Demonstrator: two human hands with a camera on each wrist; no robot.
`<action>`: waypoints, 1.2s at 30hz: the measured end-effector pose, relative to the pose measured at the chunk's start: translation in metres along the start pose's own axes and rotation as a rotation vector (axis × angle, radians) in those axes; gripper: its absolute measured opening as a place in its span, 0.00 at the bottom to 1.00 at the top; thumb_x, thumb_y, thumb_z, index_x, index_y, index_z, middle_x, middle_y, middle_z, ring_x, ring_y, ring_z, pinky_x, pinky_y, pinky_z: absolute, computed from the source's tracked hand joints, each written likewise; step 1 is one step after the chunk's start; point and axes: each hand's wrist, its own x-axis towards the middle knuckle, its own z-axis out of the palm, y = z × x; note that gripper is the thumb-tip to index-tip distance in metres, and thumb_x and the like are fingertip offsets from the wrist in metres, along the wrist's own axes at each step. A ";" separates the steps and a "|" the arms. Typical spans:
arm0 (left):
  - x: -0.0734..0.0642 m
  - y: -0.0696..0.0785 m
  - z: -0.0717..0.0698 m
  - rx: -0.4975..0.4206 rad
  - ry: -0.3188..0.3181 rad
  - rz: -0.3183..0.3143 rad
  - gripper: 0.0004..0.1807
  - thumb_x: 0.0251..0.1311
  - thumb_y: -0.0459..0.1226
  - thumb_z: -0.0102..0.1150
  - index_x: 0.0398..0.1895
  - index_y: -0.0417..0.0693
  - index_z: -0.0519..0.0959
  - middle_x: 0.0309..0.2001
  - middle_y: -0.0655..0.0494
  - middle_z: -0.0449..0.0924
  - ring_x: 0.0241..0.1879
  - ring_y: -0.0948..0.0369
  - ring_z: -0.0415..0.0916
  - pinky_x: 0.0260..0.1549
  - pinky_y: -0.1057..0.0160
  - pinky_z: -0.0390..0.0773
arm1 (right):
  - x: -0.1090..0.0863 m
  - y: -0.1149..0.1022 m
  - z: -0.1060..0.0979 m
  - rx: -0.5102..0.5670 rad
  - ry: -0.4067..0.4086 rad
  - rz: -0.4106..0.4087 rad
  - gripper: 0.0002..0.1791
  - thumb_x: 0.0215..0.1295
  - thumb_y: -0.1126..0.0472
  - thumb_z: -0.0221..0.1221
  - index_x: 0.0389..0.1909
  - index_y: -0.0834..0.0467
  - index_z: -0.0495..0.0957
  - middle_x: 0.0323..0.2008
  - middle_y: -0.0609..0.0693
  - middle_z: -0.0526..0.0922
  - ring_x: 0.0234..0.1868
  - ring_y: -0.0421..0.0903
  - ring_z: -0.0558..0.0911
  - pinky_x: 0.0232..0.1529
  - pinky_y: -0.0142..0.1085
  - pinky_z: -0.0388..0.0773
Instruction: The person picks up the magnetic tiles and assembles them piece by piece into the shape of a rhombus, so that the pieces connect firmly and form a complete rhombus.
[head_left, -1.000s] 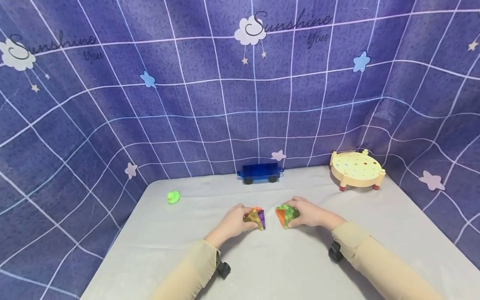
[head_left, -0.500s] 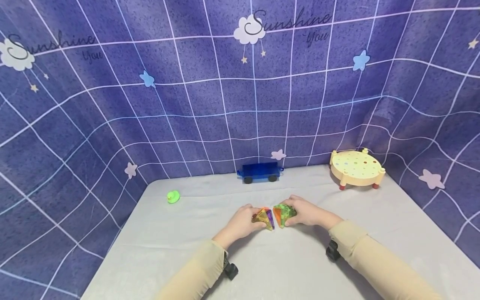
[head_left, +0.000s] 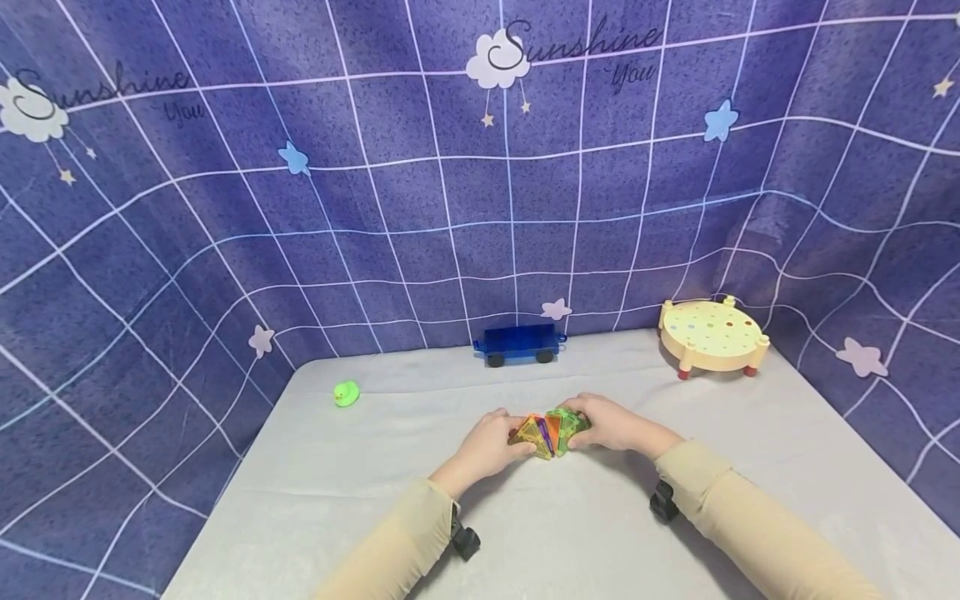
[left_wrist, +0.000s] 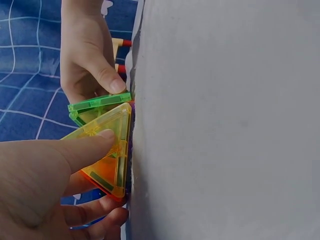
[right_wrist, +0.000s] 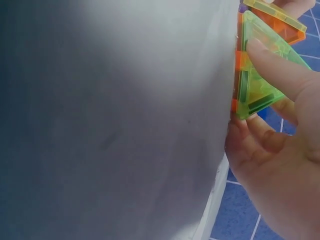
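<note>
Near the middle of the table, two small pyramids of translucent triangular magnetic tiles stand side by side, their facing sides meeting. My left hand [head_left: 486, 446] grips the yellow, orange and purple pyramid [left_wrist: 112, 155], thumb flat on its yellow face and fingers behind. Opposite it, my right hand [head_left: 611, 423] grips the green and orange pyramid [right_wrist: 260, 75] between thumb and fingers. In the left wrist view, the green tile [left_wrist: 100, 102] lies right against the yellow one. The far sides of both pyramids are hidden by the fingers.
A blue translucent wheeled car base [head_left: 521, 344] stands at the back of the grey-covered table [head_left: 360, 517]. On the back left sits a green toy duck [head_left: 347, 394]. A round cream toy stool [head_left: 712, 337] stands back right. The blue gridded curtain [head_left: 390, 192] encloses the back and sides.
My left hand has moved right with its pyramid, and my right hand slightly left with the other. The gap between the two pyramids has closed.
</note>
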 end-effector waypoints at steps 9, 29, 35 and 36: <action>-0.001 0.001 0.000 -0.002 0.008 0.005 0.24 0.60 0.48 0.71 0.56 0.46 0.85 0.28 0.62 0.70 0.28 0.64 0.66 0.28 0.66 0.68 | -0.001 -0.003 -0.001 -0.006 0.038 -0.045 0.29 0.54 0.59 0.75 0.57 0.61 0.81 0.43 0.47 0.81 0.43 0.43 0.78 0.51 0.46 0.77; -0.001 0.001 -0.001 -0.013 0.014 0.004 0.25 0.60 0.48 0.71 0.58 0.45 0.85 0.28 0.61 0.71 0.28 0.64 0.66 0.28 0.65 0.68 | 0.003 -0.005 -0.006 0.106 0.110 -0.092 0.21 0.58 0.62 0.73 0.52 0.63 0.83 0.45 0.52 0.83 0.40 0.46 0.79 0.44 0.41 0.80; -0.001 0.002 -0.002 -0.025 0.018 -0.003 0.26 0.60 0.48 0.71 0.57 0.43 0.85 0.29 0.60 0.73 0.28 0.64 0.67 0.28 0.65 0.69 | 0.004 -0.005 -0.006 0.122 0.117 -0.092 0.21 0.58 0.62 0.73 0.52 0.63 0.83 0.43 0.51 0.82 0.35 0.41 0.77 0.38 0.36 0.78; -0.001 0.002 -0.002 -0.027 0.019 -0.006 0.26 0.60 0.48 0.71 0.57 0.43 0.85 0.30 0.60 0.73 0.28 0.64 0.67 0.28 0.65 0.69 | 0.004 -0.005 -0.006 0.124 0.119 -0.092 0.21 0.58 0.62 0.73 0.51 0.63 0.83 0.43 0.51 0.81 0.34 0.40 0.76 0.38 0.35 0.78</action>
